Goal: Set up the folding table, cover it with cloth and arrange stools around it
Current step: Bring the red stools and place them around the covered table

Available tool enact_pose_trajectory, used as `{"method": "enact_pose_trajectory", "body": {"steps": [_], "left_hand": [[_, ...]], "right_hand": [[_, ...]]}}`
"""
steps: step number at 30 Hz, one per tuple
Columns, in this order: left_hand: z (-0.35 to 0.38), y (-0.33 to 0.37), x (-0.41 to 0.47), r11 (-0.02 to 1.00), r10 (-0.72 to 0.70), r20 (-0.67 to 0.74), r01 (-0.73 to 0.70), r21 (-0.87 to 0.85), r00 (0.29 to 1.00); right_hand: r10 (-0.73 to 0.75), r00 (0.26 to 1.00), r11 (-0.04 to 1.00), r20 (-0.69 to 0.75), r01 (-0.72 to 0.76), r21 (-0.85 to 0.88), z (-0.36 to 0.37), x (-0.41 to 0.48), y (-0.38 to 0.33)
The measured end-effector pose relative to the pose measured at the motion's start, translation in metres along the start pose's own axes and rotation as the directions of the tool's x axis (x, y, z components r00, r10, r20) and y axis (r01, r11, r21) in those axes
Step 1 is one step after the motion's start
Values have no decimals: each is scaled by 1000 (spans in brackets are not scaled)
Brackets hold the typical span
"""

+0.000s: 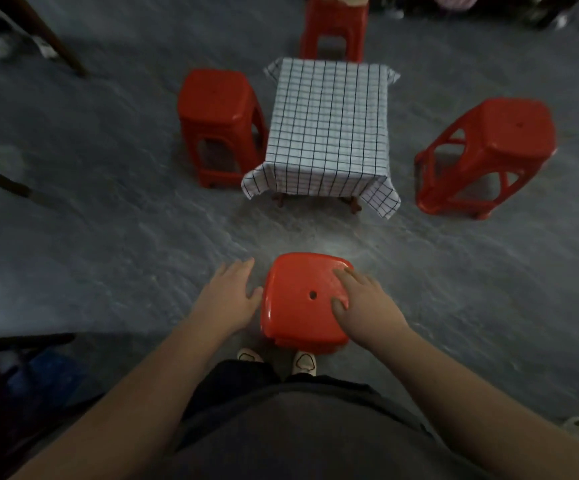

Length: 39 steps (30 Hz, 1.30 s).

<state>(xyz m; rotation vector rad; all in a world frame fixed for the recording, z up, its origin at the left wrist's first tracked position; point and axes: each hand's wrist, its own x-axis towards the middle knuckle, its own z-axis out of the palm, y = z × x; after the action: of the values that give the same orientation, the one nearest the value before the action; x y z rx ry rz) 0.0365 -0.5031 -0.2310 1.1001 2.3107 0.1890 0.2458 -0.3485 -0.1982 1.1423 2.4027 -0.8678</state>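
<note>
Red plastic stool (298, 306) short of the cloth-covered table (329, 126)
Right hand (361, 299) flat on its seat, left hand (227, 296) open beside (neither grips); a lopsided push could tip it.

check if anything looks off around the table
The right stool sits turned and farther from the checked cloth than the left stool. The near stool, under the right hand, stands well short of the table.

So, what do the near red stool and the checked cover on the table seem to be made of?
Near stool: probably moulded plastic, glossy; light shines on its seat. Checked cover: soft matt cloth; its corners hang in folds.
</note>
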Motion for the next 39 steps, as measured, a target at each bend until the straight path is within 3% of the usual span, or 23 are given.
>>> {"method": "enact_pose_trajectory", "body": {"steps": [8,17,31,39], "left_hand": [[-95,-12,-63,996,-75,-237,82,19,969],[-166,-104,-65,971,-235,-326,238,-32,916],[-329,-384,4,956,-273,-275,291,25,922],[-388,-447,80,961,-267,-206,277,22,942]], "right_hand": [[-220,964,974,-147,208,-95,-42,-25,-81],[-431,892,885,-136,389,-258,-51,21,-235],[-351,930,917,-107,319,-238,-4,170,-519],[-299,948,931,-107,265,-252,-15,246,-585]]}}
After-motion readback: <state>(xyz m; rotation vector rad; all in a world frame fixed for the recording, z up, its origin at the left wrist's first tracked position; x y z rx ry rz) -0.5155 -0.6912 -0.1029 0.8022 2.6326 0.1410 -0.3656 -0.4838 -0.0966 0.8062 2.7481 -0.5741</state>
